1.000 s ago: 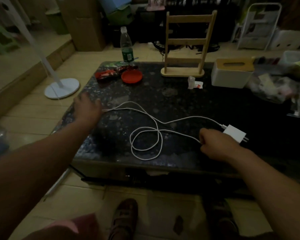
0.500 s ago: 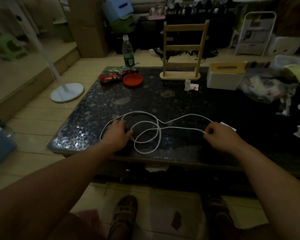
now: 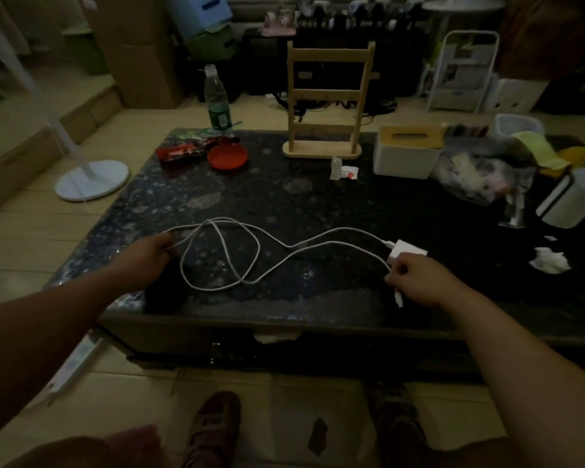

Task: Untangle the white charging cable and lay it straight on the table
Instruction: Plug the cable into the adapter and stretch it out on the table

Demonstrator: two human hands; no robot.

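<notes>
White cable looped near the desk's front edge.
Left hand pinches one end, right hand seemingly grips the other by the charger plug; loops lie between, long axis left-right.

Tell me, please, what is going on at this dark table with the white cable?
A person is sorting out a white charging cable on the dark table. The left hand grips a bend of the cable near the table's left side, while the right hand holds the other end beside the white charger block. Between the hands the cable is not yet straight: it forms crossing loops on the tabletop.
</notes>
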